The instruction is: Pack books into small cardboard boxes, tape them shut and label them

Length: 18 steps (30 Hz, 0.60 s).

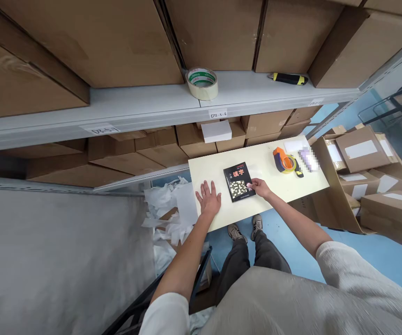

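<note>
A black crossword book [238,182] with orange lettering and a white puzzle grid lies flat on the cream tabletop [228,216]. To its left, my left hand [209,199] rests on the table with fingers spread, apart from the book. My right hand [260,187] is at the book's right edge, thumb and fingers pinched together around a small pink item [249,185]. This pink item overlaps the lower right of the cover; its kind is too small to make out.
On the table's right are an orange tape dispenser [281,159], a small cutter [299,170] and a blurred purple item [308,159]. The shelf above carries a tape roll [202,84], a utility knife [289,78] and cartons [218,32]. A large box of parcels [360,150] stands right; crumpled white paper [168,200] lies left.
</note>
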{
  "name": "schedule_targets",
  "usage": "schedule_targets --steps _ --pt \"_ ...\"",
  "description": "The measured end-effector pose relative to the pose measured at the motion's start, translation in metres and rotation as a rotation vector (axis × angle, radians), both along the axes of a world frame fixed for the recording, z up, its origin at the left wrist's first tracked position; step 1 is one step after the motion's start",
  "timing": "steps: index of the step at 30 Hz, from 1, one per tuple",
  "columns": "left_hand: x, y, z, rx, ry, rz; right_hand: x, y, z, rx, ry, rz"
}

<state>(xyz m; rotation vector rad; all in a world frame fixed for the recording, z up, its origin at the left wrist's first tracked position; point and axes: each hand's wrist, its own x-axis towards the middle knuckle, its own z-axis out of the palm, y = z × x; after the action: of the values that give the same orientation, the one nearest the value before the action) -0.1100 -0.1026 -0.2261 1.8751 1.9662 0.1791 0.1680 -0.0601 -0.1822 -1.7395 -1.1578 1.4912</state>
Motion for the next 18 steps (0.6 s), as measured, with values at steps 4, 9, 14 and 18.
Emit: schedule_targets --steps 4,9,14,18 --pt "0.024 -0.015 0.0 0.052 -0.157 -0.109 0.002 -0.007 -0.011 -0.073 0.04 0.034" --pt "0.048 -0.031 -0.003 0.051 -0.176 -0.175 0.003 -0.015 -0.012 0.039 -0.214 0.171" --pt "0.047 -0.032 -0.003 0.019 -0.111 -0.223 0.009 -0.021 -0.013 0.148 -0.551 0.238" --pt "0.044 -0.031 -0.005 0.01 -0.109 -0.247 0.024 -0.017 -0.017 0.184 -0.655 0.171"
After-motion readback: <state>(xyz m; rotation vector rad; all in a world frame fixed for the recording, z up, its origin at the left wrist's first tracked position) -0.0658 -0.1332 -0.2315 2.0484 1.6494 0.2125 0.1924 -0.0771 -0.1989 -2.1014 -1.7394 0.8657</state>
